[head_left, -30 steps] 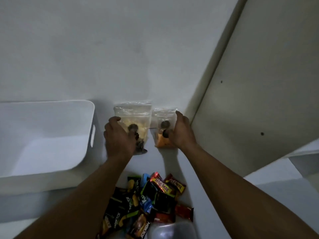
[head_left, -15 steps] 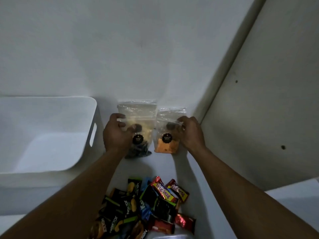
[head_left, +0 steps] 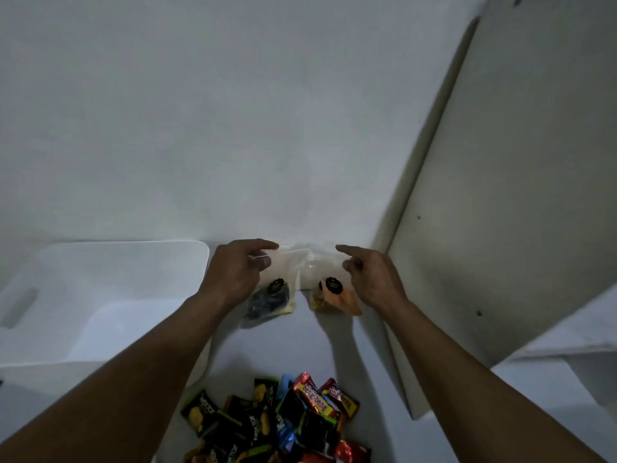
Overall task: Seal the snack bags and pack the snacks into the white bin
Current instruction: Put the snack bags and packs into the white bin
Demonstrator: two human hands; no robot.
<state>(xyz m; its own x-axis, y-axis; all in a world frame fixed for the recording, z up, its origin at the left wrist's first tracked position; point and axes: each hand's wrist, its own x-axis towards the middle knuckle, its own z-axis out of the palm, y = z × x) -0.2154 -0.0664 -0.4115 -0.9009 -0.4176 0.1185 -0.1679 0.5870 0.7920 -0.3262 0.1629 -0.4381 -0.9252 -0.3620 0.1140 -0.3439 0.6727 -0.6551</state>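
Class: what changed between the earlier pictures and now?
Both hands slid from the bags' bodies up to their top edges: the left hand now pinches the dark-snack bag, the right hand the orange-snack bag. The white bin and wrapped snack pile stayed put.

A plain white wall [head_left: 233,111] fills the upper part of the view and meets the white bench [head_left: 300,349] along a soft, dim line. At the right an off-white flat panel [head_left: 521,182] stands against the wall, appearing slanted in the wide-angle view, with a dark shadow along its left edge. Small dark spots mark its face, one [head_left: 418,217] higher and one [head_left: 479,313] lower. Below the panel, at the far right, a white ledge [head_left: 574,332] juts in.
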